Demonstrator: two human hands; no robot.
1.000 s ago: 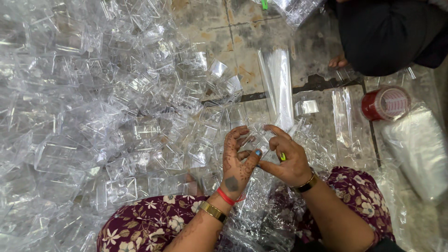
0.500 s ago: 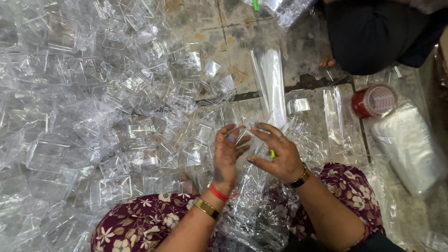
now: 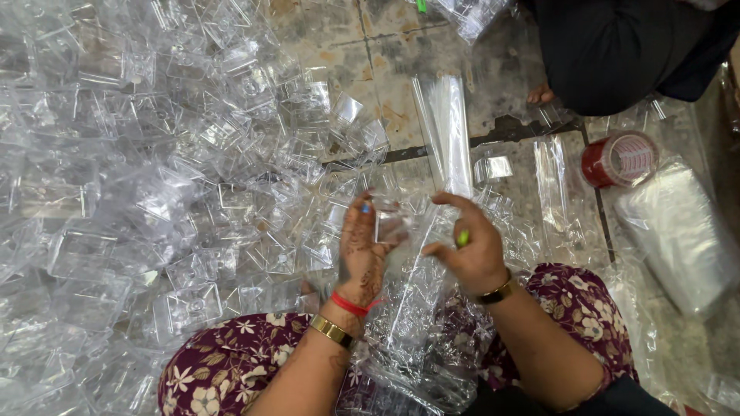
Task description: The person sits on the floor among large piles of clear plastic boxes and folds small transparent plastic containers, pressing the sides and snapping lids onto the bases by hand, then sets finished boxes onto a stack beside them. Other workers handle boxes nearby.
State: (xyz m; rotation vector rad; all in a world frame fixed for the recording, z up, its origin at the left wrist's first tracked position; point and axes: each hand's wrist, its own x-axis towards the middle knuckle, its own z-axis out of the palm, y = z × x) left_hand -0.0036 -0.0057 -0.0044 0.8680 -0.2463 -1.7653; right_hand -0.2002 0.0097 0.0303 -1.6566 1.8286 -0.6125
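A wide heap of clear plastic boxes [image 3: 154,192] covers the stone floor [image 3: 401,69] across the whole left side and spills toward the middle. At the top right, another person in dark clothing [image 3: 617,54] sits with a bare foot [image 3: 539,94] on the floor. A stack of clear plastic bags [image 3: 678,231] lies at the right edge, and just above it stands a red tape roll [image 3: 620,159]. The seated person's lap, in a floral maroon garment [image 3: 231,362], fills the bottom of the view and carries crumpled clear wrapping [image 3: 424,347]. A long clear plastic sleeve [image 3: 447,139] rises from between the hands up toward the top of the frame. The left hand [image 3: 362,254], with a red thread and a gold bangle at the wrist, has its fingers spread, half open, against a small clear box [image 3: 389,223] at the sleeve's lower end. The right hand [image 3: 470,246], wearing a dark wristband, curls its fingers loosely around the sleeve's lower part, pinching the film.
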